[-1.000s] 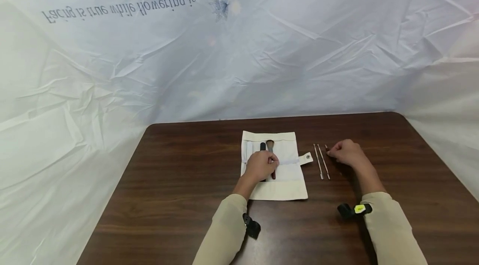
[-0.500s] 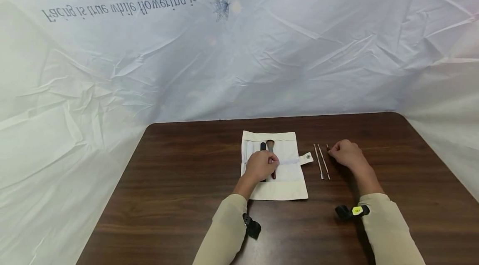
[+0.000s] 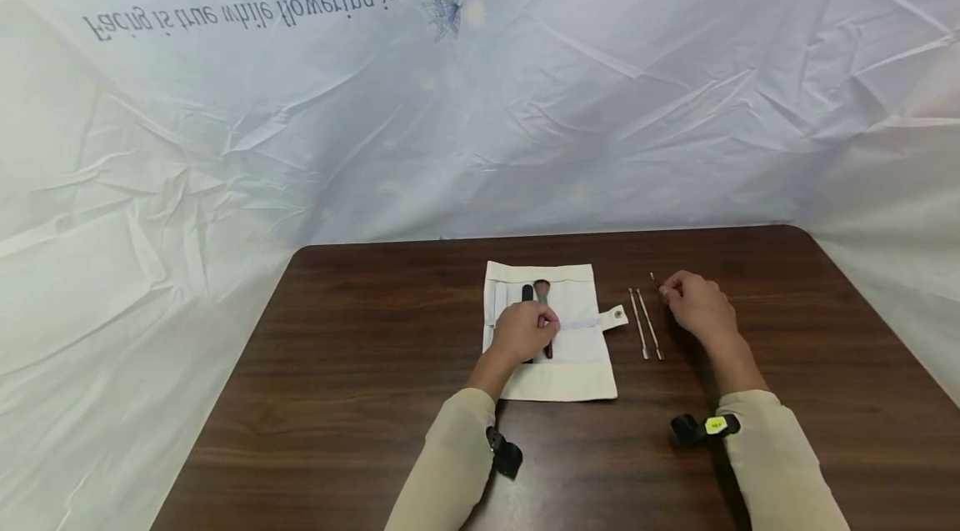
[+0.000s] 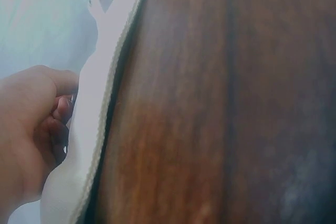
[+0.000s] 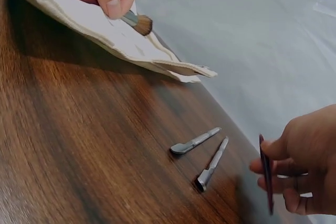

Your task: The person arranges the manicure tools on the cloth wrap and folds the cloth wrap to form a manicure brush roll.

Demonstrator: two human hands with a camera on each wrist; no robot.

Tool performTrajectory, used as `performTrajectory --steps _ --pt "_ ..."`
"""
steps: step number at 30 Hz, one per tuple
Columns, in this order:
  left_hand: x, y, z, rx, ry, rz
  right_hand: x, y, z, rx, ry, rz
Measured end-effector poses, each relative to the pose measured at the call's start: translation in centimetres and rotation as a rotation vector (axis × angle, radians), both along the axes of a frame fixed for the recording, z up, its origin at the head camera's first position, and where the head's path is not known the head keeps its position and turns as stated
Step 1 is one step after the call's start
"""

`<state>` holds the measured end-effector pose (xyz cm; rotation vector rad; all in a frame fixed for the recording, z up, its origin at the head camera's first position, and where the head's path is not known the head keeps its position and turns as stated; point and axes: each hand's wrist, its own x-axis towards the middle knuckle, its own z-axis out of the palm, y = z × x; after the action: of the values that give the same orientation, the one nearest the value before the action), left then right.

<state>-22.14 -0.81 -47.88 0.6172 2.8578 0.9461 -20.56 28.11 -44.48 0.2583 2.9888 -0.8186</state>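
My left hand [image 3: 523, 333] is over an unfolded cream cloth roll [image 3: 558, 383], thumb and forefinger pinching the pale elastic band [image 3: 581, 323] where it crosses a makeup brush [image 3: 542, 289]. In the right wrist view, the brush's brown bristles [image 5: 143, 25] stick out past those fingertips. My right hand [image 3: 699, 306] pinches a slim, dark reddish stick-like tool [image 5: 266, 174] between thumb and fingers, close over the table. Left of it lie two thin metal tools with flattened ends, one tool [image 3: 639, 324] beside the other [image 3: 649, 324].
Also on the cloth roll are a black flat strip [image 3: 527, 293] and a white strip [image 3: 500, 298]. A snap tab [image 3: 615, 317] juts right from the roll toward the metal tools. Behind the brown table [image 3: 360, 306] hangs a white printed sheet [image 3: 480, 122].
My right hand has turned slightly and lifted the slim dark tool, whose tip now points further back. The left hand, the cloth roll and the two metal tools stay in place.
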Motion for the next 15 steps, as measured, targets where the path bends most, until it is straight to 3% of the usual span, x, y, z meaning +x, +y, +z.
performTrajectory --steps 8,15 --pt "0.0 -0.1 0.1 0.002 -0.003 -0.002 -1.2 -1.4 0.4 -0.053 0.122 0.037" --pt "0.0 -0.1 0.1 0.011 -0.012 -0.009 -3.0 -4.3 1.6 -0.168 0.148 0.158"
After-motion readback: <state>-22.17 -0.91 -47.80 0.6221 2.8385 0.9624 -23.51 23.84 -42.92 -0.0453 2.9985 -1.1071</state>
